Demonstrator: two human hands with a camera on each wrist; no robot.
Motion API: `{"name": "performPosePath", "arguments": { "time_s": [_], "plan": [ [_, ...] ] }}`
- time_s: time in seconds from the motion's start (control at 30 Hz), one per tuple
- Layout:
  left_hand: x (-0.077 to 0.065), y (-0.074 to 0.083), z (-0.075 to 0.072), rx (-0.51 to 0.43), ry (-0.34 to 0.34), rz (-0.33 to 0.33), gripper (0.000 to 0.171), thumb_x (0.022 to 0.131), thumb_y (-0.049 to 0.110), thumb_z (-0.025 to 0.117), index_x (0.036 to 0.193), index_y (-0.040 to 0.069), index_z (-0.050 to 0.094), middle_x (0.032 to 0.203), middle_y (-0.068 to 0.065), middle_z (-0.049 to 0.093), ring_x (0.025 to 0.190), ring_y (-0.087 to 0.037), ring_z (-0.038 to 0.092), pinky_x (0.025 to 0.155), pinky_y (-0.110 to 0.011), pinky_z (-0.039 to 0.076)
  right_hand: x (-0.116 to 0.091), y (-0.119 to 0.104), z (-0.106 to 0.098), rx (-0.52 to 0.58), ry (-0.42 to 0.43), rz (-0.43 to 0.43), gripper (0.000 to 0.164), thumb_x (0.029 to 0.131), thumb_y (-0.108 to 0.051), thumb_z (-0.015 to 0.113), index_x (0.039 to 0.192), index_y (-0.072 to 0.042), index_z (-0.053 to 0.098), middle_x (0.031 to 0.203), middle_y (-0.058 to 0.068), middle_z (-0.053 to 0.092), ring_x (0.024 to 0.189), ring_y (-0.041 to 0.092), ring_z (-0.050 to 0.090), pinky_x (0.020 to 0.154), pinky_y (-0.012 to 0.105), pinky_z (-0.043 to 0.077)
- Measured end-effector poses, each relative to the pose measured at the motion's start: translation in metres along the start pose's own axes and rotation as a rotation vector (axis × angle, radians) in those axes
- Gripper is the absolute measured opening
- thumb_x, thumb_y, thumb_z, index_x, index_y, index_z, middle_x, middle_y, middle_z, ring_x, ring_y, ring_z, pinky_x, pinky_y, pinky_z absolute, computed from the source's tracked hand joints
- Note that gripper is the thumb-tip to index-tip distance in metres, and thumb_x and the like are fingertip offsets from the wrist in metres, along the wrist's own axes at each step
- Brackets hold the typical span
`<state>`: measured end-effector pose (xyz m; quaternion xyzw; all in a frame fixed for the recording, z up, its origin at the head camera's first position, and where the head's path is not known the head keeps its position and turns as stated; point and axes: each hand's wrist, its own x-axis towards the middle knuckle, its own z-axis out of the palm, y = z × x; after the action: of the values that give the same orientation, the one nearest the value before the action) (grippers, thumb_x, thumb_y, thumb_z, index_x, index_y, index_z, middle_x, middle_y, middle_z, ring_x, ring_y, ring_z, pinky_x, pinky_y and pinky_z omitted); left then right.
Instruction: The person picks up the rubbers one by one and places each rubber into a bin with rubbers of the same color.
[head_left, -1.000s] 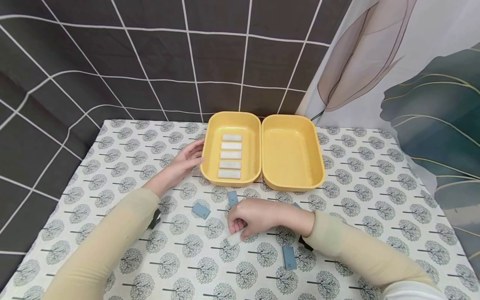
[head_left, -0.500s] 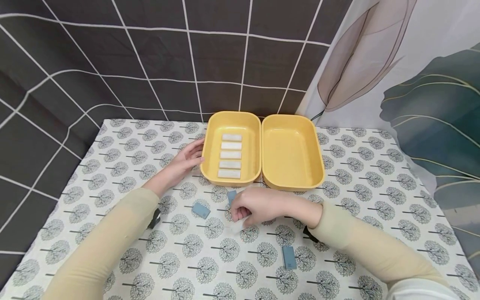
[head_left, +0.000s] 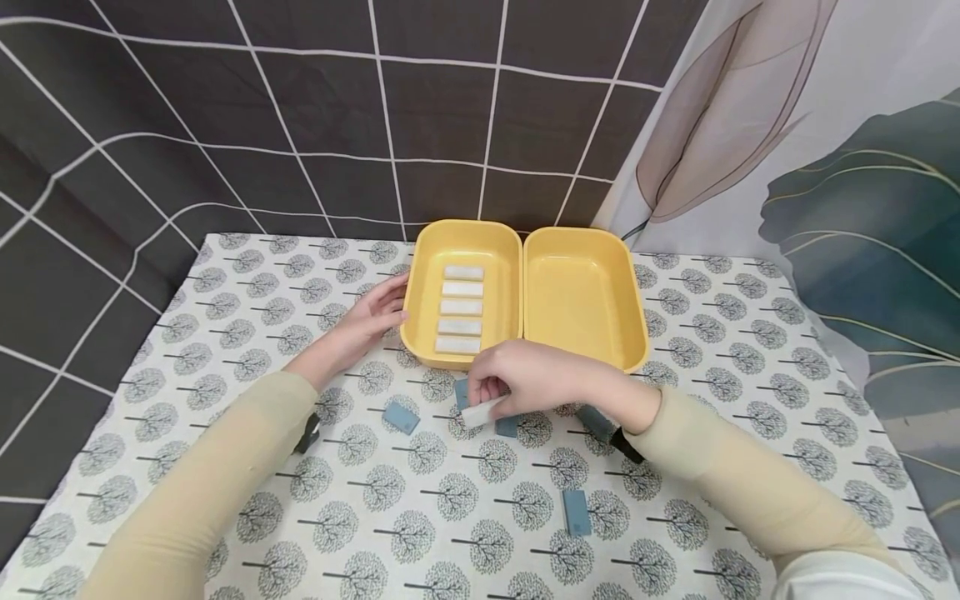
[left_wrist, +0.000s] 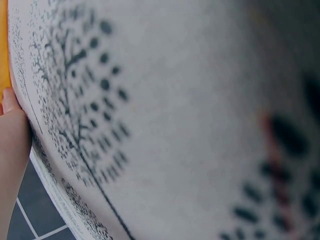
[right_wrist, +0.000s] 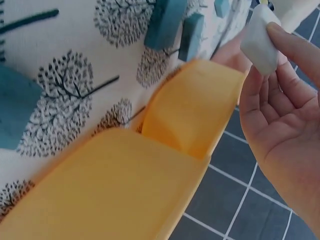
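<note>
My right hand [head_left: 525, 379] pinches a white rectangular block [head_left: 482, 412] between thumb and fingers, above the cloth in front of the trays. In the right wrist view the same white block [right_wrist: 261, 40] stands out from the fingertips. My left hand [head_left: 366, 323] touches the outer left side of the left yellow tray [head_left: 501, 350], its fingers extended along the wall. Several white blocks [head_left: 461, 307] lie in a column inside that tray. Only part of the left hand [left_wrist: 12, 135] shows in the left wrist view.
A second yellow tray [head_left: 585, 304] adjoins the first on the right. Blue blocks lie scattered on the tree-print cloth, one at left [head_left: 401, 418], one nearer the front [head_left: 577, 512], others partly under the right hand and wrist. A dark tile-patterned curtain [head_left: 322, 108] hangs behind.
My right hand has lifted and moved toward the trays with the white block, uncovering a blue block beneath it. The left hand stays against the left tray.
</note>
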<state>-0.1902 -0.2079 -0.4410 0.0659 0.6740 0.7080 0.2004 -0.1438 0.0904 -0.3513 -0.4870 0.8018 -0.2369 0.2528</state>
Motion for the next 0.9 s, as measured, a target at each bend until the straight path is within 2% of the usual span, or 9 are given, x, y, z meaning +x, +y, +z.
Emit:
{"name": "performPosePath", "arguments": {
  "time_s": [0.23,0.5,0.67,0.9],
  "plan": [
    [0.0,0.0,-0.001,0.007,-0.005,0.009,0.077,0.102,-0.002,0.052,0.17,0.008,0.017,0.175,-0.019,0.024,0.158,-0.037,0.03,0.136,-0.054,0.023,0.001,0.006,-0.012,-0.01,0.069,0.047,0.018,0.084,-0.005,0.086,0.095,-0.015,0.074,0.088,-0.006,0.068,0.081,0.008,0.06,0.076,0.022,0.058],
    [-0.001,0.0,-0.001,0.013,-0.007,0.01,0.077,0.101,-0.002,0.052,0.17,0.008,0.017,0.174,-0.018,0.026,0.156,-0.034,0.033,0.135,-0.053,0.025,-0.001,0.008,-0.03,0.01,0.132,0.059,0.017,0.085,-0.004,0.084,0.098,-0.01,0.074,0.091,-0.001,0.07,0.084,0.011,0.061,0.08,0.027,0.061],
    [0.0,0.001,-0.001,0.02,-0.005,0.009,0.078,0.101,-0.001,0.053,0.17,0.008,0.017,0.174,-0.019,0.025,0.157,-0.036,0.032,0.135,-0.052,0.025,0.002,0.009,-0.041,0.004,0.176,0.058,0.017,0.084,-0.001,0.084,0.097,-0.007,0.074,0.091,0.002,0.071,0.085,0.013,0.062,0.082,0.031,0.061],
    [0.0,0.002,0.001,0.023,-0.018,0.022,0.077,0.101,-0.001,0.052,0.169,0.006,0.017,0.174,-0.021,0.025,0.154,-0.032,0.035,0.135,-0.052,0.025,0.009,0.015,-0.054,0.006,0.229,0.071,0.017,0.085,0.0,0.084,0.096,-0.007,0.073,0.091,0.003,0.071,0.086,0.016,0.063,0.084,0.031,0.06]
  ]
}}
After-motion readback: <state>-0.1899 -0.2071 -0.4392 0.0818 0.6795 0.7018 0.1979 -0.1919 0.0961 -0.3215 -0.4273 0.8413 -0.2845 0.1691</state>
